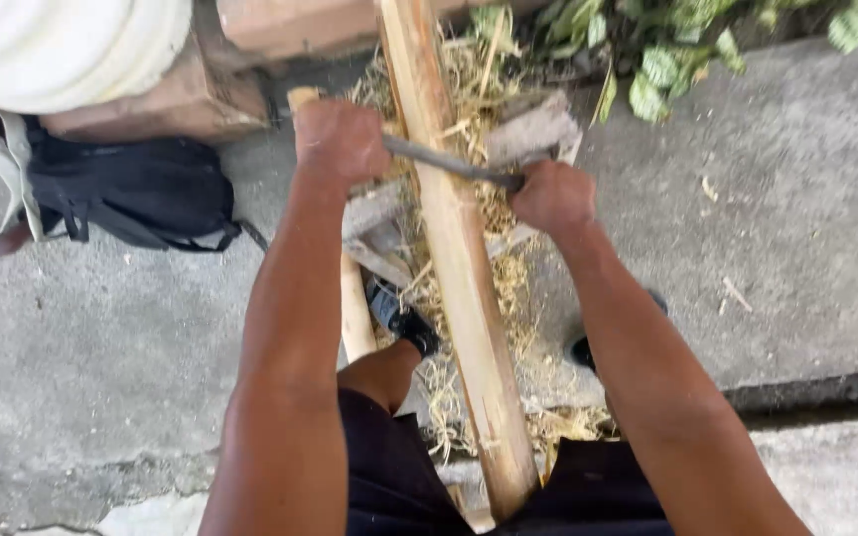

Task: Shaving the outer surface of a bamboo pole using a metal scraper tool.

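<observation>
Both fists closed on the blade (454, 165), laid across the pole (464, 288).

Your left hand (342, 141) wraps the wooden grip end and your right hand (551, 196) clamps the far end; the pole runs from between your knees up past the stone block (533, 129); a snag in the grain could likely jerk the blade toward your legs; shavings (469, 79) litter the concrete; a black bag (131, 189) lies left, leaves (667, 50) beyond.
</observation>
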